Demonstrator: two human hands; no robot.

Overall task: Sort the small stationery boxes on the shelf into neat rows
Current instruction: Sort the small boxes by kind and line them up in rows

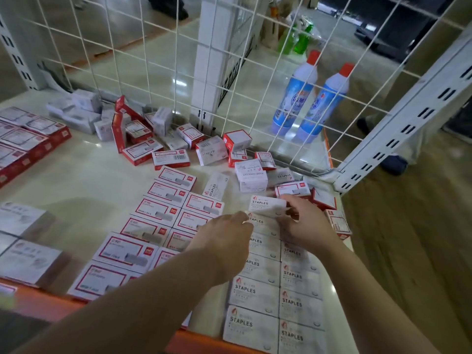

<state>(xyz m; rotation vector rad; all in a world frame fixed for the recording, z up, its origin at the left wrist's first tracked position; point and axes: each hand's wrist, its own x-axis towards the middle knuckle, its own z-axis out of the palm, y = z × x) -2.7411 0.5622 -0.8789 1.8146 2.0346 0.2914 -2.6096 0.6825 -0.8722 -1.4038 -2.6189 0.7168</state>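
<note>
My right hand [304, 223] pinched a small white box [265, 204] printed "STAPLES" at the far end of the white rows on the shelf [84, 180], while my left hand [224, 233] touched the box below with curled fingers. Two columns of white STAPLES boxes [275, 297] lay beside red-bordered boxes [153, 226]; two blue bottles [311, 98] stood behind the wire grid [163, 62].

White staples boxes [274, 290] in two flat rows; red-framed boxes [163, 215] alongside, seemingly aligned.
</note>
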